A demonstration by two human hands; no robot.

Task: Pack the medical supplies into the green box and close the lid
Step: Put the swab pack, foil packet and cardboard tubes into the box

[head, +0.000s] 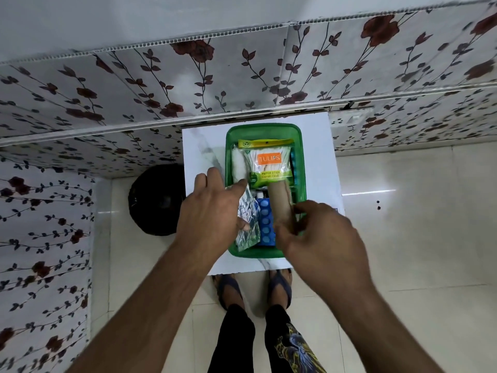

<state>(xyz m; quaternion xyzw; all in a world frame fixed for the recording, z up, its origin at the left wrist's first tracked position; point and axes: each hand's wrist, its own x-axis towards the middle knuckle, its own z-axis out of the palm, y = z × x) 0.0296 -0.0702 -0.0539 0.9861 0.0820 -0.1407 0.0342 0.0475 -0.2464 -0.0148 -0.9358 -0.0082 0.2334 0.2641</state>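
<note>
The green box [266,129] stands open on a small white table [200,149], no lid in view. Inside lie a Tulips cotton swab pack [269,162], a white gauze roll [238,165], a blue blister strip [265,223] and something blue along the right wall [295,168]. My left hand [212,208] holds a silver foil pill strip [247,224] over the box's near left part. My right hand [320,235] pinches a tan bandage roll [281,203] that lies lengthwise in the box's near right part.
A black round bin [157,200] sits on the floor left of the table. Flower-patterned panels [134,84] close off the back and left. My feet in sandals [227,289] stand at the table's near edge on pale tiles.
</note>
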